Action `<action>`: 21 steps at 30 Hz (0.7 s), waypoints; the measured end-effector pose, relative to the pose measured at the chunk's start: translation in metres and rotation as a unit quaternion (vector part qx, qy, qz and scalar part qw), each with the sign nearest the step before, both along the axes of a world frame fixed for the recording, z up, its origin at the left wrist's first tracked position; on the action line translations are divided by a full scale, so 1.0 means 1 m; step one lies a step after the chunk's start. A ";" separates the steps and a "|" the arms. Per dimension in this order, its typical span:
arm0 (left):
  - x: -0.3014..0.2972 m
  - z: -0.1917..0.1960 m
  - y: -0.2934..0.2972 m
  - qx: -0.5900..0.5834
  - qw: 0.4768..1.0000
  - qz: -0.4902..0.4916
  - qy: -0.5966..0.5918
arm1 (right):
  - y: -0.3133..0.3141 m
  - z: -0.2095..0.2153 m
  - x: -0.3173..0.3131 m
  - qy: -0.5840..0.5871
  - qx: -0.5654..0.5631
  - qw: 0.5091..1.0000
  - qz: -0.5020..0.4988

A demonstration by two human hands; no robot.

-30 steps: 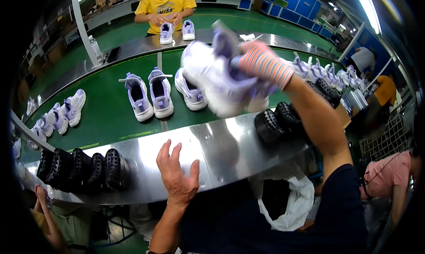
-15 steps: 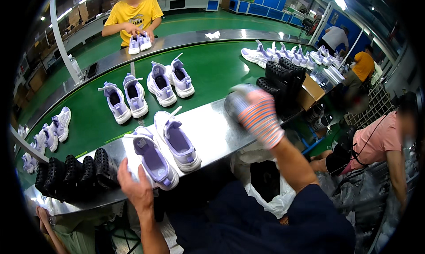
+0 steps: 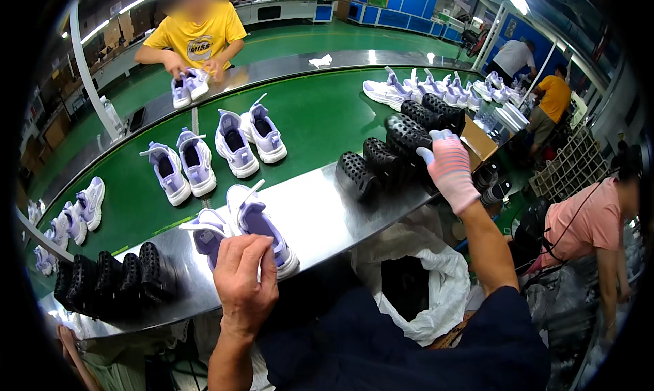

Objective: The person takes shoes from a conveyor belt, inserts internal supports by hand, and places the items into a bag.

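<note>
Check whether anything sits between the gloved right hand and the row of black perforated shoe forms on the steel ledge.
Nothing visible: the right hand is already at the near end of the black forms, its fingers touching them.

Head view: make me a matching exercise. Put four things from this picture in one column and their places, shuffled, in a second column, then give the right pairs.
Things:
1. left hand
2. right hand
3. white bag
4. pair of lilac shoes held by the person in yellow

Places:
A. below the steel ledge, open
B. far side of the green belt
C. on the lilac shoes at the near steel ledge
D. at the row of black shoe lasts

Pairs: 1-C, 2-D, 3-A, 4-B
</note>
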State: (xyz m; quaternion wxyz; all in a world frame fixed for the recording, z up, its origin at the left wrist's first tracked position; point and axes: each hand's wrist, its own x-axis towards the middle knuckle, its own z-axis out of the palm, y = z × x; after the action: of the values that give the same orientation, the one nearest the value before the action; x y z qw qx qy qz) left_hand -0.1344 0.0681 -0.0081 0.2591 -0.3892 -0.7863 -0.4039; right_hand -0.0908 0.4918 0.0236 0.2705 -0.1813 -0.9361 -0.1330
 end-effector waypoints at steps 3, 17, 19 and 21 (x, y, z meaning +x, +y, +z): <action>0.007 0.039 0.016 -0.094 0.995 0.002 -0.012 | -0.071 0.050 0.027 0.005 -0.087 0.934 0.347; 0.001 0.029 0.020 -0.296 0.857 -0.315 -0.281 | -0.167 0.036 0.062 -0.337 -0.126 0.813 0.459; -0.015 0.024 0.014 -0.174 0.936 -0.242 -0.190 | -0.161 0.031 0.051 -0.298 -0.209 0.829 0.424; -0.038 0.025 0.017 -0.158 0.977 0.000 -0.144 | -0.154 0.023 0.029 -0.270 -0.381 0.797 0.384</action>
State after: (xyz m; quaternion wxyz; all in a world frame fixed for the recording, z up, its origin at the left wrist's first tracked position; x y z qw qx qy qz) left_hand -0.1729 0.0847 0.0169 0.0783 -0.3624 -0.8695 -0.3265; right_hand -0.0620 0.3375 0.0462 -0.0552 0.1476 -0.9391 0.3054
